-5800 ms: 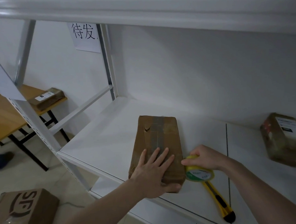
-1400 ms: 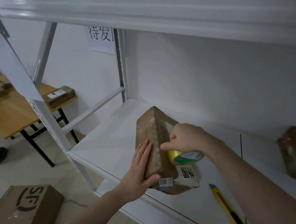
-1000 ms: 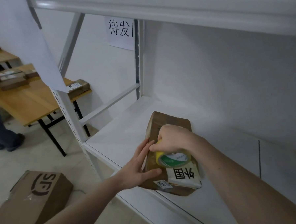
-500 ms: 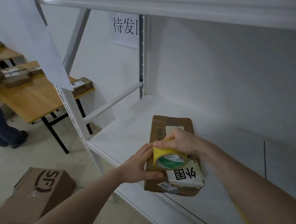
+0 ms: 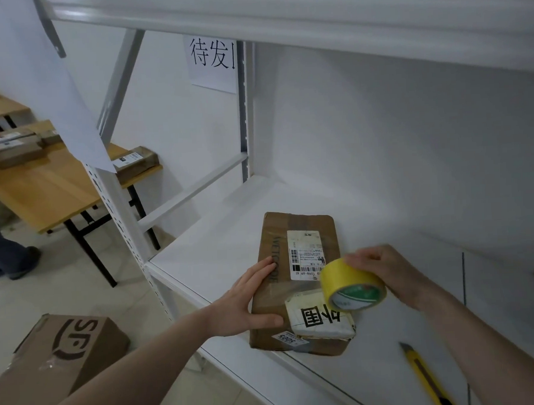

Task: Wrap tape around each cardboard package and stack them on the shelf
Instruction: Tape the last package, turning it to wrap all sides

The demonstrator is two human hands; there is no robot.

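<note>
Package (image 5: 297, 281): flat brown cardboard, white labels; left hand (image 5: 246, 299) fingers flat on it, right hand (image 5: 390, 273) gripping yellow tape roll (image 5: 352, 286).

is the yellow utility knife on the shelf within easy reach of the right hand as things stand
Probably yes, but the right hand grips the tape roll. The utility knife lies uncovered on the shelf just below that forearm.

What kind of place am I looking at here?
Probably a parcel packing or dispatch room. A labelled cardboard package lies on a white metal shelf, more parcels sit on a wooden table, and a printed sign hangs on the wall.
</note>
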